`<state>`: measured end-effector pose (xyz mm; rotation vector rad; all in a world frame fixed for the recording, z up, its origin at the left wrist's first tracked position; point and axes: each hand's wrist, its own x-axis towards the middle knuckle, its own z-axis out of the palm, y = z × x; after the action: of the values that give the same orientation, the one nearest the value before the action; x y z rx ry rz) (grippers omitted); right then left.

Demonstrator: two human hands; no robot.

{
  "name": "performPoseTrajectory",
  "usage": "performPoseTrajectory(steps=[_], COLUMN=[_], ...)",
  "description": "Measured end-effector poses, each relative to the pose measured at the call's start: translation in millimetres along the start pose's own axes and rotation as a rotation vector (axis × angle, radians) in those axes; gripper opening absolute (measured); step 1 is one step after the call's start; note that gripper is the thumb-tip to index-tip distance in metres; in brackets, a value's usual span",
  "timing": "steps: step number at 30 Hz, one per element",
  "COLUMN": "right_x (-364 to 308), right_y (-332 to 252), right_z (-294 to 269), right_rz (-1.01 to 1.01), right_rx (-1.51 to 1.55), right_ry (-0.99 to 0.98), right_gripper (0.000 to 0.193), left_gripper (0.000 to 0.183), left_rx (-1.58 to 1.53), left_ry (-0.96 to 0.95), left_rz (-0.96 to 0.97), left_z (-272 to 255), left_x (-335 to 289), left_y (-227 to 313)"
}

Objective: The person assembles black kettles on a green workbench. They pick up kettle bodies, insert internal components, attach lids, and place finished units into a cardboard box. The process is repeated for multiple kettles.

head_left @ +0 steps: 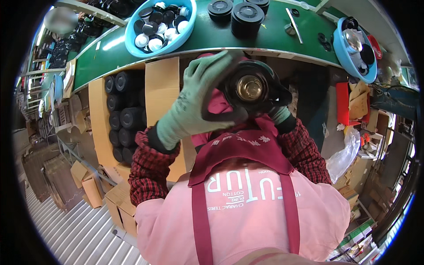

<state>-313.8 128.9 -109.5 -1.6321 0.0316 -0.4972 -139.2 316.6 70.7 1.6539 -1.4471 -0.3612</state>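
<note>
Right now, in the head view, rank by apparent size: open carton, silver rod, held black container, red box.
1. Open carton
2. Black container, probably enlarged by nearness to the camera
3. Red box
4. Silver rod

Left glove (192, 95) is mint green with dark grey fingertips, right glove (279, 108) has a mint cuff too. The container (250, 87) is glossy black with a goldish centre. Sleeves (153, 170) are red-and-black check, apron (240, 148) burgundy, top (247, 221) pink with white print. Tabletop's (207, 39) green, light blue basin (130, 36) near its front left edge.
</note>
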Motion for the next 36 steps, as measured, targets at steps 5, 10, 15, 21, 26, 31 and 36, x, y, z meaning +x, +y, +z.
performPoseTrajectory(steps=[5, 10, 15, 21, 26, 31, 36], right_x=[-8, -16, -18, -19, -12, -9, -13], right_y=[-24, -26, -25, -18, -12, -9, -13], right_z=[16, 22, 23, 22, 21, 19, 13], right_rz=[0.376, 0.414, 0.427, 0.453, 0.476, 0.499, 0.518], right_rx=[0.614, 0.650, 0.654, 0.641, 0.652, 0.678, 0.694], right_ry=[0.048, 0.058, 0.067, 0.078, 0.059, 0.053, 0.061], right_gripper=[0.094, 0.095, 0.095, 0.096, 0.096, 0.097, 0.098], left_gripper=[0.070, 0.067, 0.072, 0.044, 0.039, 0.041, 0.027], left_rx=[0.296, 0.288, 0.277, 0.115, 0.348, 0.664, 0.652], left_ry=[0.028, 0.097, 0.045, 0.090, 0.006, -0.093, -0.023], left_rz=[0.271, 0.297, 0.269, 0.116, 0.229, 0.329, 0.503], left_z=[11, 23, 20, -3, -24, -29, -18], left_x=[1, -10, -22, -12, 2, 11, 19], left_y=[8, -8, -7, 7, 15, 27, 17])
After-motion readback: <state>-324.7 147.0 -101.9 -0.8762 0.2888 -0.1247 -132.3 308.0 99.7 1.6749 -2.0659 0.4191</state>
